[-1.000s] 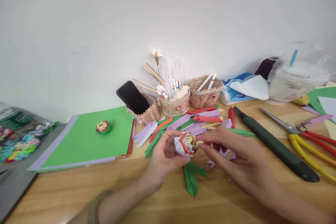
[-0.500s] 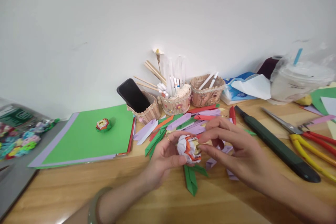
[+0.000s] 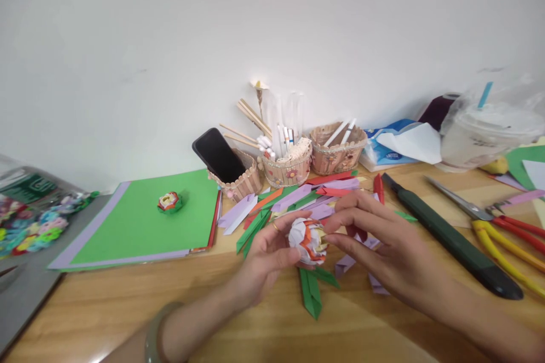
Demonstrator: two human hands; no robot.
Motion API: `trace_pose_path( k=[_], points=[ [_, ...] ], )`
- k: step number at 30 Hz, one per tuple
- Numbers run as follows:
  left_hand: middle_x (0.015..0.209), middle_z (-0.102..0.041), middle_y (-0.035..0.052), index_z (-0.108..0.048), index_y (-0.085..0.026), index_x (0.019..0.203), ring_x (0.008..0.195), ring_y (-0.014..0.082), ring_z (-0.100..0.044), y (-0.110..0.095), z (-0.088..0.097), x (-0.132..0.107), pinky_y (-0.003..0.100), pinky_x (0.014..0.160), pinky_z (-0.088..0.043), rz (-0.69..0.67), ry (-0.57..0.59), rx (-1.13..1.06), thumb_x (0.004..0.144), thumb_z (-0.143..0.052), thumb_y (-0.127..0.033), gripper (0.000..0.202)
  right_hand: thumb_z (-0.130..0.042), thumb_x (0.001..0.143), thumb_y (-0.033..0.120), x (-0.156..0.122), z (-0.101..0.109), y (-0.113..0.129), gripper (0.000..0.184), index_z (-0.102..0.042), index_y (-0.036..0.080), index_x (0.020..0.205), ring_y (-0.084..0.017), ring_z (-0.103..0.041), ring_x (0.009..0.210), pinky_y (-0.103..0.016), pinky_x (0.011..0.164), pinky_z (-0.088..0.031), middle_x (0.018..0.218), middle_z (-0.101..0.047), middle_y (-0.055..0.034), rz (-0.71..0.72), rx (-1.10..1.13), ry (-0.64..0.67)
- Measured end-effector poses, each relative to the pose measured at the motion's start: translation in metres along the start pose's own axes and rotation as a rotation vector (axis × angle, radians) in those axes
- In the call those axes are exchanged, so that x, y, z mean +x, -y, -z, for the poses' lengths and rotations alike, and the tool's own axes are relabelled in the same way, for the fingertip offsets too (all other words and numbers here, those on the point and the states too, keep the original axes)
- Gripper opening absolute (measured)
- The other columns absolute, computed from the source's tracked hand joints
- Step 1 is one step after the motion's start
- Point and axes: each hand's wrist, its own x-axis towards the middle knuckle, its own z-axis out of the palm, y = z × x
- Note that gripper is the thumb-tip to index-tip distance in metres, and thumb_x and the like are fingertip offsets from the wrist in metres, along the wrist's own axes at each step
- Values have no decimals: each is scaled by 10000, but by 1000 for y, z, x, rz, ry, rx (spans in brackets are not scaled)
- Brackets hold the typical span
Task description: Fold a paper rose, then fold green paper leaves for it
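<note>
A folded paper flower (image 3: pixel 303 241) in white, orange and pale yellow is cradled by my left hand (image 3: pixel 269 249), thumb in front and fingers behind. My right hand (image 3: pixel 371 232) pinches at the flower's pale yellow centre with thumb and forefinger; the exact bit between the fingertips is hidden. Below the flower, green folded paper strips (image 3: pixel 310 294) lie on the wooden table. Behind both hands spreads a pile of purple, green, red and orange folded strips (image 3: pixel 293 198).
On green paper sheets (image 3: pixel 123 221) at left sits a smaller paper flower (image 3: pixel 169 202). Craft-stick baskets (image 3: pixel 287 173) hold a phone (image 3: pixel 219 154), pens and sticks. To the right lie a dark green long-handled tool (image 3: pixel 451 238), scissors (image 3: pixel 481 221), a tissue pack (image 3: pixel 394 147) and a lidded cup (image 3: pixel 481 130).
The view has shifted very slightly. Both hands keep nearly the same pose on the paper flower, with only a slight movement of the fingers.
</note>
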Motion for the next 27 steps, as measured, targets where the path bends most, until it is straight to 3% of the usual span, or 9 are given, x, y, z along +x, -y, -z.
trace_pose_path(
  k=[7, 11, 15, 19, 27],
  points=[
    [1031, -617, 63, -607, -229, 1106, 830, 170, -578, 2, 1, 1, 249, 643, -500, 8, 3, 10, 645, -708, -226, 471, -414, 862, 159, 2, 3, 1, 204, -564, 195, 729, -133, -539, 670, -230, 545, -470, 754, -545, -46, 81, -32, 143],
    [1030, -625, 67, -566, -225, 1164, 782, 157, -607, 2, 2, 2, 250, 639, -506, 29, 1, -32, 684, -678, -250, 493, -461, 854, 152, 0, 0, -2, 134, -586, 201, 850, -136, -543, 698, -240, 572, -478, 777, -540, -45, 85, -64, -34],
    [971, -643, 58, -572, -219, 1152, 744, 146, -624, 0, 2, 2, 242, 637, -513, 23, -2, -78, 688, -676, -227, 476, -552, 803, 114, -8, -6, -7, 106, -578, 199, 860, -128, -547, 697, -233, 578, -472, 773, -538, -36, 140, -195, -195],
    [991, -634, 64, -566, -210, 1158, 740, 147, -616, 0, 1, 3, 258, 650, -509, 15, -23, -62, 681, -679, -230, 490, -562, 795, 111, -13, -11, -9, 135, -601, 199, 890, -103, -565, 644, -207, 542, -471, 779, -572, -29, 217, -306, -193],
    [1065, -627, 63, -574, -216, 1148, 968, 214, -571, 0, 0, 2, 309, 788, -466, -4, -48, 31, 662, -699, -241, 502, -536, 823, 146, -17, -9, -9, 113, -583, 213, 901, -103, -573, 629, -216, 527, -444, 751, -600, -19, 278, -455, -143]
  ],
)
